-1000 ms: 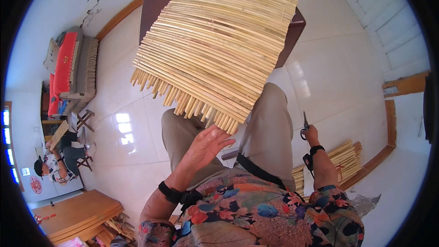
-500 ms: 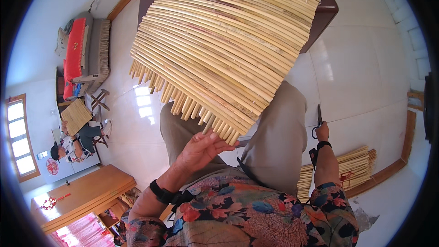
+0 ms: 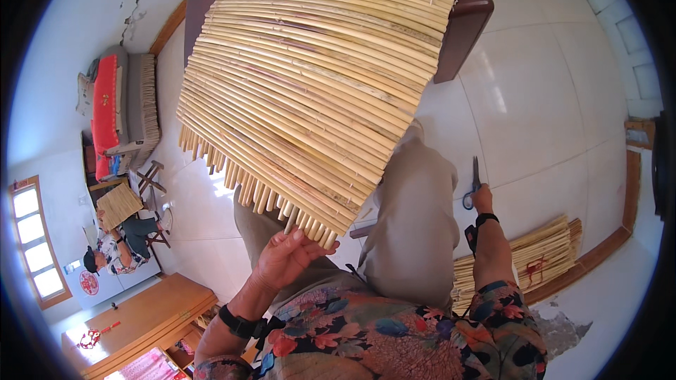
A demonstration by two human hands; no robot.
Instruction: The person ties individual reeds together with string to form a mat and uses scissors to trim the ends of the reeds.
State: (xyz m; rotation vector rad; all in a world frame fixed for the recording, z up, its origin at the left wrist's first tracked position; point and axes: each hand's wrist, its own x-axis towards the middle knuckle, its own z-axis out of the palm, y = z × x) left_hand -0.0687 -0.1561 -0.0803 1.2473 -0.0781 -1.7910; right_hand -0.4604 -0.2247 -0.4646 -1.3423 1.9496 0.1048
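The person's left hand is curled half open under the near edge of a large mat of pale reeds. Its fingers bend up against the cut ends of the reeds, so the hand props the mat rather than wrapping round it. The mat is tilted, its far end lying on a dark brown tabletop and its near edge raised over the person's knees. The reeds lie side by side, bound in rows, and their ends stick out unevenly along the lower left edge.

The right hand hangs down beside the right leg, closed on a pair of scissors whose blades point away from the body toward the white tiled floor. A dark band sits on each wrist.

Just beside the right arm, a bundle of loose reeds lies on the floor near the wooden skirting, with a red mark on it.

At the left, well apart from the hands, another person sits on a low stool with a smaller reed mat in front of them. Behind them a grey sofa with a red cover stands against the wall, with another reed mat leaning on its side. A wooden cabinet stands at the lower left.
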